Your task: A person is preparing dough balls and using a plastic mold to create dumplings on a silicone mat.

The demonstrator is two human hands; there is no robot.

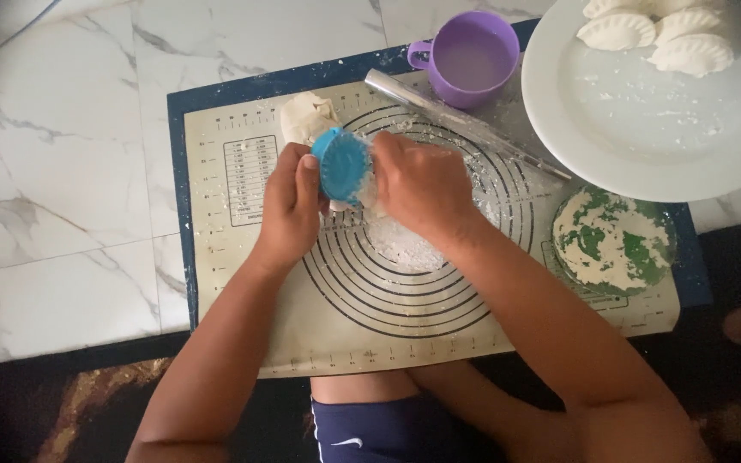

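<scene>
A blue ridged round press (341, 165) is clamped upright in the left hand (292, 208) above the mat (242, 283); the right hand (422, 184) is closed on its other side. Dough (307, 115) lies just beyond the grip, with a rolling pin (465, 123), cup (470, 58) and plate (645, 129) farther right.

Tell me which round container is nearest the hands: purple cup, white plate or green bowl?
The purple cup, just beyond the right hand by the rolling pin. The white plate and green bowl sit farther right.
</scene>
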